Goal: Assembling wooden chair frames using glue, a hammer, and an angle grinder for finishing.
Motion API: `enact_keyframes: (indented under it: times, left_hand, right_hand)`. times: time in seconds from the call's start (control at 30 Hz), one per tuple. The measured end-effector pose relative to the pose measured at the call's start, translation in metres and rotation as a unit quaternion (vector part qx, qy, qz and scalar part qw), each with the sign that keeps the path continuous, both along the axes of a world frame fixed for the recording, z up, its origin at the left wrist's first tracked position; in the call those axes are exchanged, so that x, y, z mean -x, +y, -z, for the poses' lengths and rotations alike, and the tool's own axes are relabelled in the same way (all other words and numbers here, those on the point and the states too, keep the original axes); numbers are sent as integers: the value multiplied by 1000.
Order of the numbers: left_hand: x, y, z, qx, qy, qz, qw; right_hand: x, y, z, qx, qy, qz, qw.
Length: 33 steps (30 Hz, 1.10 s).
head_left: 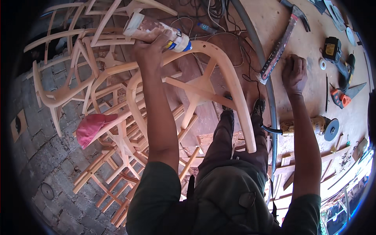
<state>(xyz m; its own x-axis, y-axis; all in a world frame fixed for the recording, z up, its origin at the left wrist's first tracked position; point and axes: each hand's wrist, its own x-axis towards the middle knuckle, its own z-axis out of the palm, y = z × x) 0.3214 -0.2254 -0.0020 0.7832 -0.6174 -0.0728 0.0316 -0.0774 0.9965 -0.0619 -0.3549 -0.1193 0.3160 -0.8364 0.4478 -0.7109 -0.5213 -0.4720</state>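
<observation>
My left hand (pixel 150 51) is wrapped round a white plastic squeeze bottle (pixel 178 41) with brownish smears, like a glue bottle. The bottle lies tilted, its blue cap pointing right, close to a small dark hole in a curved wooden chair rail (pixel 231 78). That rail belongs to a bare wooden chair frame, whose crosspieces (pixel 199 92) meet below the bend; one end of the rail reaches down near my legs. On the right, my right hand (pixel 295 74) is curled into a fist at the worktable (pixel 313 43), with nothing visible in it. A hammer (pixel 280 47) lies just left of it.
Beyond the fist are a cordless drill (pixel 342 64), a tape roll (pixel 322 64), an orange-handled saw (pixel 344 98) and an angle grinder (pixel 313 126). Several wooden chair frames (pixel 58 98) crowd the left, one bearing a pink cap (pixel 92 129). Cables (pixel 219 11) trail across the floor.
</observation>
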Motion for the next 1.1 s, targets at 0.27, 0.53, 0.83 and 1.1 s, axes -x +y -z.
enact_keyframes:
  times: [0.27,0.53,0.83,1.1]
  left_hand:
    - [-1,-9,40,2,26,7,1000]
    - [-23,23,-35,131,26,218,967]
    - [2,-23,-87,-117,-550,-39,826]
    - [-21,-8,-69,105,-101,46,988]
  right_hand:
    - [2,4,-4,-11,-14,1,1000]
    - [4,2,-4,-11,-9,3,1000]
    - [5,-2,3,5,-14,-3,1000]
    - [2,-1,0,-3,-20,-2,1000]
